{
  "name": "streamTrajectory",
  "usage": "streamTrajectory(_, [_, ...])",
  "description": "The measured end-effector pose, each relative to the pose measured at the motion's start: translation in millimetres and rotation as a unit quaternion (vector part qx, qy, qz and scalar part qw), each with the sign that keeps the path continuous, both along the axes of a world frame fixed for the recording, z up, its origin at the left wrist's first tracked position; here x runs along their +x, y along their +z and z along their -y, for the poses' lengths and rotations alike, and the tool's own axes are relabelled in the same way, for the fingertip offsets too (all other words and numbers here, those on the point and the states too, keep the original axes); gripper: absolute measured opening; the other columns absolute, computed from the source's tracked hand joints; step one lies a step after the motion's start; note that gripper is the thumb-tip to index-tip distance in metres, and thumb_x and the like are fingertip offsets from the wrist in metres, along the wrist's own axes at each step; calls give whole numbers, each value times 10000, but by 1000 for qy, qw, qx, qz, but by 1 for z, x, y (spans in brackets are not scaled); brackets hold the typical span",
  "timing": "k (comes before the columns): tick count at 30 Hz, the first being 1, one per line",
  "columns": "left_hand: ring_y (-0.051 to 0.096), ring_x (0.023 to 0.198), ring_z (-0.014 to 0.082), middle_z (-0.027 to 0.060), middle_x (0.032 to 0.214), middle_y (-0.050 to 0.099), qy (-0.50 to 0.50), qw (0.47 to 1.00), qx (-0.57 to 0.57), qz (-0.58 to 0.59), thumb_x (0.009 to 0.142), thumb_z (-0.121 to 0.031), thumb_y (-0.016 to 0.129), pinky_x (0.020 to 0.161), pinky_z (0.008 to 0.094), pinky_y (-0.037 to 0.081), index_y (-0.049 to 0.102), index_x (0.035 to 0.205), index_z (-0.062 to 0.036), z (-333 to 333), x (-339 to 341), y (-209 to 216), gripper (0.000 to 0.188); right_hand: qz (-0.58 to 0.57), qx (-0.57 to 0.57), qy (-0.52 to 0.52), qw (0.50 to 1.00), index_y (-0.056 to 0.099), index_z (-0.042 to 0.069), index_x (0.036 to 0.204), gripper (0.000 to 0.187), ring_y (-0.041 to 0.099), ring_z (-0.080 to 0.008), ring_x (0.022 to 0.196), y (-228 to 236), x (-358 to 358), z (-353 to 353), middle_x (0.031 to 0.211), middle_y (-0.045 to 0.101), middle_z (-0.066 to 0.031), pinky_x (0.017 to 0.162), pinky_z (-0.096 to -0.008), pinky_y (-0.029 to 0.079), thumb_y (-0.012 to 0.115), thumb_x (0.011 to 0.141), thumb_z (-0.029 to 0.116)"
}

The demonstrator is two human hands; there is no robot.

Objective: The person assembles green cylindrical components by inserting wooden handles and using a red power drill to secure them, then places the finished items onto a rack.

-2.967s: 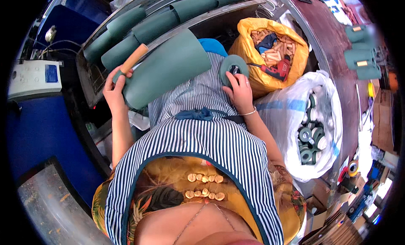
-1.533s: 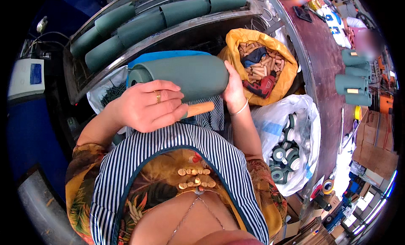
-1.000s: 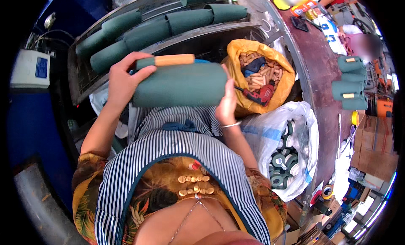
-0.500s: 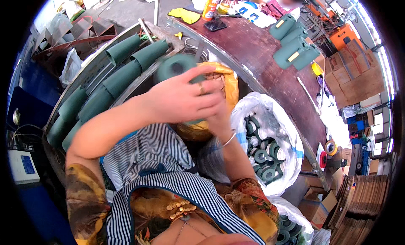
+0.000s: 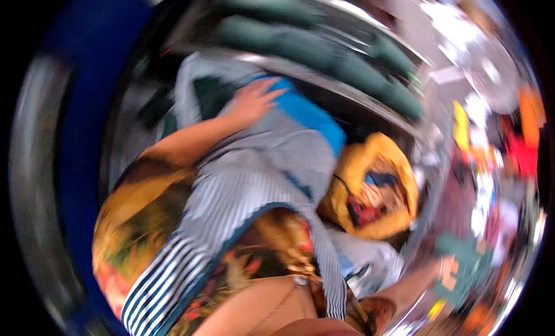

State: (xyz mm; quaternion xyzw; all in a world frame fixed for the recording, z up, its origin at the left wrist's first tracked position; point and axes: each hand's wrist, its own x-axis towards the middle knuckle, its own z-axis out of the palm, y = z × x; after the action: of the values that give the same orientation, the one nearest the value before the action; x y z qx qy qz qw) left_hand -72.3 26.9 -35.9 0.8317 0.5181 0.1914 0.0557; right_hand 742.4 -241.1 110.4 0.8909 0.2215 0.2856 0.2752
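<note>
My left hand (image 5: 254,102), fingers spread, lies on the grey striped apron (image 5: 272,145) over my lap, beside a smooth blue surface (image 5: 312,116). Close by it is a pale bag (image 5: 188,87) with dark green pieces (image 5: 214,96) in its mouth. Far to the right, my right hand (image 5: 445,269) is stretched out to a group of dark green tapered tubes (image 5: 465,255) on the table. It overlaps them, but motion blur hides its fingers and whether it grips one.
Rows of green tubes (image 5: 324,52) lie in a metal-edged trough ahead. Right of my lap stands a yellow sack (image 5: 338,200) with mixed cloth-like scraps inside. Next to it sits a whitish plastic bag (image 5: 376,264). The dark red table (image 5: 442,209) runs along the right.
The view has swung left and blurred. My hands, earlier together at a green tube over the yellow sack, have parted: left to my lap, right out to the tubes on the table.
</note>
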Motion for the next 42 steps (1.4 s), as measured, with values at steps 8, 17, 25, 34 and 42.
streamTrajectory(8, [524,1072,260,-20,1108,613,109,966,24,232,816,-184,654,954,390,450,675,1017,-140,-26,-20,-44,207,-433,116,512,732,547,-60,1272,412,527,-392,1184,-34,-300,-194,1292,557,-265,1033,-424,395,579,939,180])
streamTrajectory(17, [580,1112,322,132,1134,650,330,913,-84,224,864,-196,645,935,446,452,687,1028,-75,42,-134,-84,208,-396,-46,689,605,541,35,1310,471,437,-388,1287,-78,-518,-201,1436,455,-160,1057,-481,366,653,883,196])
streamTrajectory(25, [621,1015,415,223,1139,633,483,833,-245,113,883,-125,551,847,510,499,563,1180,-100,30,-218,-148,299,-426,-68,607,667,561,33,1259,421,439,-382,1282,-40,-476,-150,1436,452,-156,1067,-475,365,649,872,175])
streamTrajectory(34, [545,1199,361,205,1315,543,272,871,-286,-293,902,-186,500,917,479,510,594,1285,-131,94,-267,-224,399,-431,-98,598,669,580,35,1175,348,461,-380,1266,-16,-460,-156,1437,452,-136,1007,-471,430,663,850,124])
streamTrajectory(42, [576,1126,393,180,1203,622,637,720,-270,-57,950,-295,530,828,511,498,597,1264,-104,277,-297,-113,373,-431,-97,699,563,620,42,1127,309,480,-359,1248,-10,-532,-225,1407,485,-130,1002,-467,426,678,840,139])
